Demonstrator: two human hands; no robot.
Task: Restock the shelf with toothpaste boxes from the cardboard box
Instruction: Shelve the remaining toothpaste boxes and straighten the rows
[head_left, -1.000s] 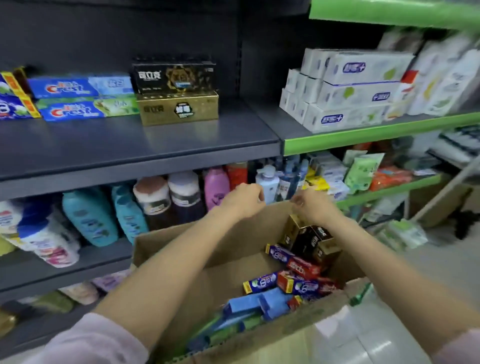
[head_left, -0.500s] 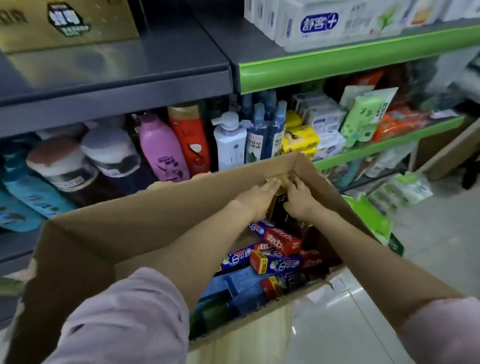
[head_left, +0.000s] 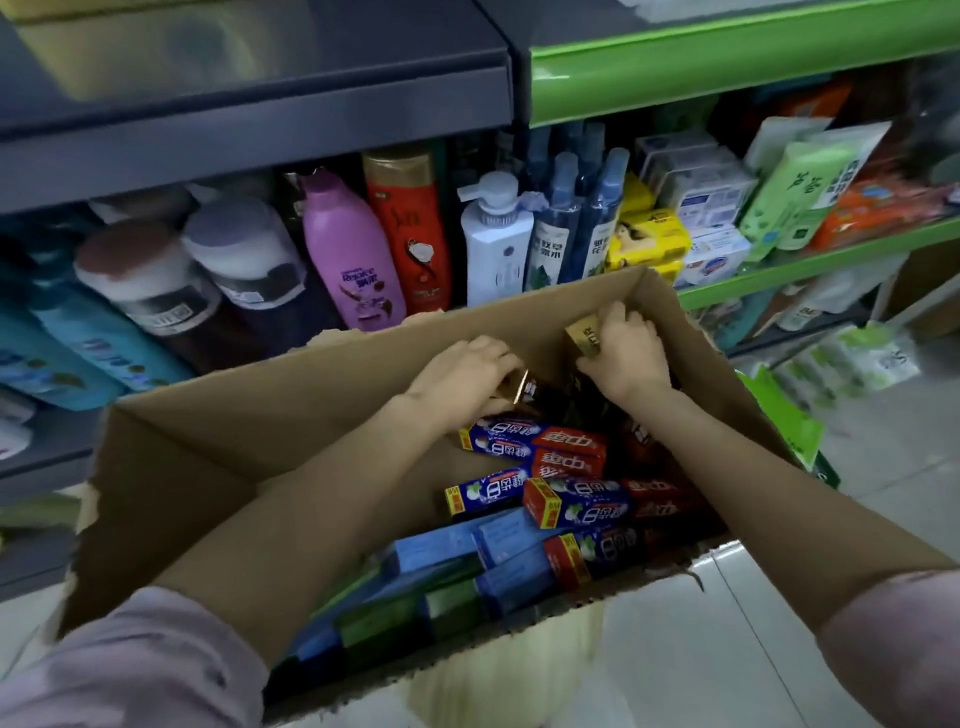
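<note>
Cardboard box (head_left: 218, 467), both forearms reaching in, right hand (head_left: 626, 353) fingers curled round gold box (head_left: 582, 335), left hand (head_left: 462, 371) fingers gripping dark box (head_left: 535, 392)

both arms reaching forward, left grip (head_left: 467, 371) curled, right grip (head_left: 626, 345) curled

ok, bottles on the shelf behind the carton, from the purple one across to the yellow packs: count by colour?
purple bottle: 1
red bottle: 1
white pump bottle: 1
blue bottles, front row: 2 (more behind, too hidden to count)
Total: 5
</note>
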